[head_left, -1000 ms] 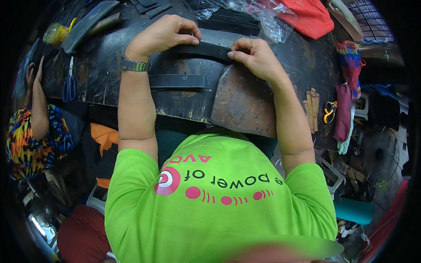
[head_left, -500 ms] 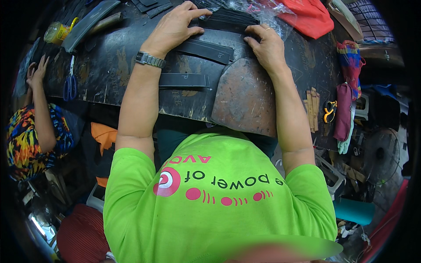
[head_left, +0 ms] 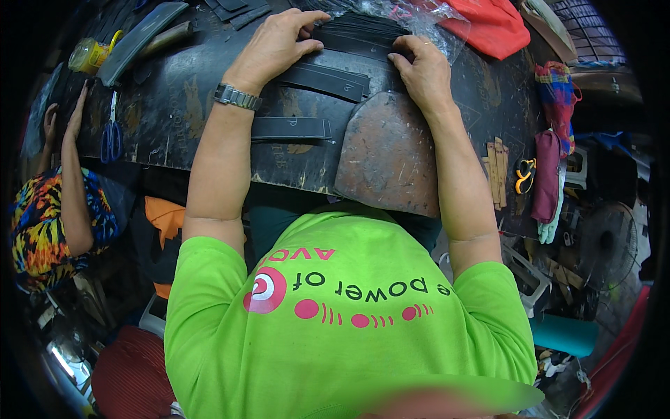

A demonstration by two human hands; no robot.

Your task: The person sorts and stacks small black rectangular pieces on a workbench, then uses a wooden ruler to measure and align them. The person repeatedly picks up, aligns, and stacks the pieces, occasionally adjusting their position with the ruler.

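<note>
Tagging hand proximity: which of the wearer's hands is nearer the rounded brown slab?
Right. The right hand is just beyond the far edge of the brown slab; the left hand is farther, at the left end of the black strip stack.

We have our left hand and right hand at opposite ends of a stack of black strips on the dark bench. Nearer us lie loose black strips, just beside a brown rounded slab; blue-handled scissors lie farther to our left.
</note>
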